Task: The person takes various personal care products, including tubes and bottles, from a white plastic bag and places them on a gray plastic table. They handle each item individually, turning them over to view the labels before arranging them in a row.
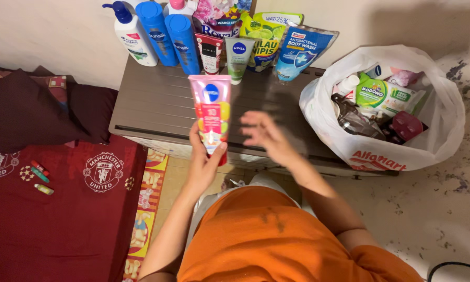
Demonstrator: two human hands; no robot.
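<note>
Your head camera is looking steeply down past your orange shirt [276, 235], facing the wall. It is sitting close above the brown surface [151, 104], taking in the white bag [402, 146] at right and the red cloth [62, 209] at left. One view only.

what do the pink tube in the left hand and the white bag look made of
The pink squeeze tube held in the left hand looks like soft glossy plastic: smooth printed skin, flat crimped top end. The white carrier bag looks like thin plastic film: crinkled, slightly see-through, slumped open around its contents.
</note>
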